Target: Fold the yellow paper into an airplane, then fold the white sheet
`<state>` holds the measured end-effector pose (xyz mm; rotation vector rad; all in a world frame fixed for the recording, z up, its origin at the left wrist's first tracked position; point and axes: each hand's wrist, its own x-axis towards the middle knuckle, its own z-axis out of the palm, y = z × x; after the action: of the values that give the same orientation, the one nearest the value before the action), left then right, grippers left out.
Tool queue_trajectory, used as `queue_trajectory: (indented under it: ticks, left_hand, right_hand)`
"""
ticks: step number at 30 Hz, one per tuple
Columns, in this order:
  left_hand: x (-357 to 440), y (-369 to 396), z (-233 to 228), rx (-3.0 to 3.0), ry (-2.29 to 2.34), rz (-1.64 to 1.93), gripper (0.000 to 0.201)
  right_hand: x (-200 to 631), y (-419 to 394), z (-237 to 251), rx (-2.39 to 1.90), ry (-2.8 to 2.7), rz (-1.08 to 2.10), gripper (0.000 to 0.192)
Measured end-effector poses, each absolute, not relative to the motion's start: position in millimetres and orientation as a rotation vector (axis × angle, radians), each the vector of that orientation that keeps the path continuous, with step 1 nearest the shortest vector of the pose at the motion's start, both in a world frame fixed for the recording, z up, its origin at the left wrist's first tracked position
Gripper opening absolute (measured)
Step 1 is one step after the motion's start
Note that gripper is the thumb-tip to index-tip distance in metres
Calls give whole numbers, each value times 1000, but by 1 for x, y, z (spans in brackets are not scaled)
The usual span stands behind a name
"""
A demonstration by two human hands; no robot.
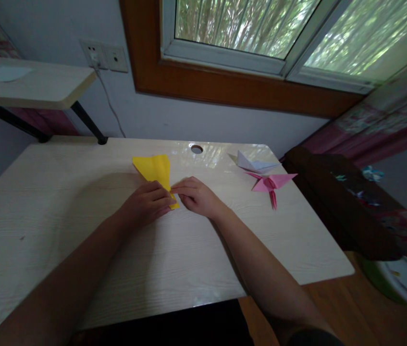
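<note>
The left hand (145, 204) and right hand (196, 196) meet fingertip to fingertip, pinching the near tip of a folded yellow paper (155, 170) that lies mid-counter, its long axis running away and slightly leftward, widening toward the far end. Bare pale wood-grain counter (44, 206) spreads to the left and toward the near edge. To the right sit a white folded paper (255, 163) and a pink folded paper (271, 183), below a window (246, 24).

No legible text, label, brand, number or sign appears in this view. The white wall socket plate (104, 56) shows no readable marking.
</note>
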<state>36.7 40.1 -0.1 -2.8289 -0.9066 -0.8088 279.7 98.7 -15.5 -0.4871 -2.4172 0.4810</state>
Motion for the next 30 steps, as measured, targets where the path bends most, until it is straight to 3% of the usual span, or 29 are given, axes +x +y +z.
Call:
queue_trajectory:
  ticks: [10,17,30]
  left_hand:
    - [39,43,-4,-2954,-1064,-650,15]
    - [36,44,-9,-3020,-1213,-708,22]
    - [39,42,-7,-2867,-1366,-609,13]
  right_hand:
    - [281,95,-9,-480,-2447,518,25]
    - [283,92,-4,-491,-2462,535,24]
    - [277,91,-5,-532,-2476,463,13]
